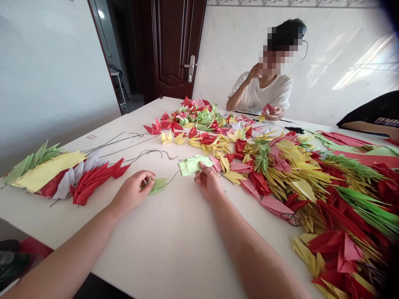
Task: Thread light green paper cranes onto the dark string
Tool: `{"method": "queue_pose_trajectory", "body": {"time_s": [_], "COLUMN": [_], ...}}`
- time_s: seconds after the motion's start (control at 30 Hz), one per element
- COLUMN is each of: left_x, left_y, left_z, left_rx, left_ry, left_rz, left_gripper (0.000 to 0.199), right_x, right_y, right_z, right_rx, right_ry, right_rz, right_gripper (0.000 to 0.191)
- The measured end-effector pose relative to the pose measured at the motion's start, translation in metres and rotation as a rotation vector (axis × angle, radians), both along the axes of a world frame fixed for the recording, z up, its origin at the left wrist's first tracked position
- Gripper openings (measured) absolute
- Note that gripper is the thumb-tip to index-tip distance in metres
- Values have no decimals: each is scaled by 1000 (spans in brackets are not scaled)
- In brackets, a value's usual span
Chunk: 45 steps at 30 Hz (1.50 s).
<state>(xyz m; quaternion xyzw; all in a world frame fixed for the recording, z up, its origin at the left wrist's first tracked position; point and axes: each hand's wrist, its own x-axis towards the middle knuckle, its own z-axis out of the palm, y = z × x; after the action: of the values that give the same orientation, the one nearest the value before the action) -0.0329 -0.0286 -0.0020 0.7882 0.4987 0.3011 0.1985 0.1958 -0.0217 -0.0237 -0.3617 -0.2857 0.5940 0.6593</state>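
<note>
Right grip (pixel 210 184) holds green paper (pixel 190 165) inside table (pixel 174 249).

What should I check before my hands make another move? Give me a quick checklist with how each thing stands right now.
1. Right hand gripping the pale green paper: ok.
2. Left hand firmly holding the green folded piece: cannot tell; fingertips are at it, but the grip is hidden.
3. Cord at the right fingers free of knots: cannot tell; it loops there, too fine to read.
4. Loose cords lying straight: not ok, they curl.
5. Coloured paper rows apart from the big pile: ok.
6. Other person's hands away from yours: ok, across the table.
</note>
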Motion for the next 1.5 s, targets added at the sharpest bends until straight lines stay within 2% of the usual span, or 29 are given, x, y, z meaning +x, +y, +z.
{"method": "queue_pose_trajectory", "body": {"time_s": [0.1, 0.2, 0.27, 0.4, 0.53, 0.7, 0.9, 1.2, 1.5], "left_x": [-2, -6, -6, -1, 5, 4, 0, -2, 0], "left_y": [1, 2, 2, 4, 4, 2, 7, 6, 5], "left_z": [-2, -4, -5, -6, -6, -3, -3, -4, -3], "left_rx": [85, 17, -31, 21, 16, -30, -47, -33, -40], "left_ry": [61, 247, 281, 231, 210, 233, 186, 187, 209], "left_rz": [94, 219, 240, 175, 100, 47, 20, -99, -125], "left_gripper": [18, 25, 24, 23, 27, 47, 40, 30, 45], "right_x": [-1, -3, -5, -11, -18, -15, -8, -8, -8], "right_y": [-1, -3, -4, -7, -12, -9, -5, -5, -4], "right_z": [0, 1, 1, 2, 5, 2, -2, -2, -1], "right_rx": [-1, -7, -5, -2, -26, -48, -25, -23, -23], "right_ry": [-14, -34, -49, -12, 17, 34, 62, 80, 88], "right_rz": [-12, -48, -69, -74, 8, -26, -44, -17, 10], "right_gripper": [27, 25, 24, 25, 25, 24, 23, 20, 20]}}
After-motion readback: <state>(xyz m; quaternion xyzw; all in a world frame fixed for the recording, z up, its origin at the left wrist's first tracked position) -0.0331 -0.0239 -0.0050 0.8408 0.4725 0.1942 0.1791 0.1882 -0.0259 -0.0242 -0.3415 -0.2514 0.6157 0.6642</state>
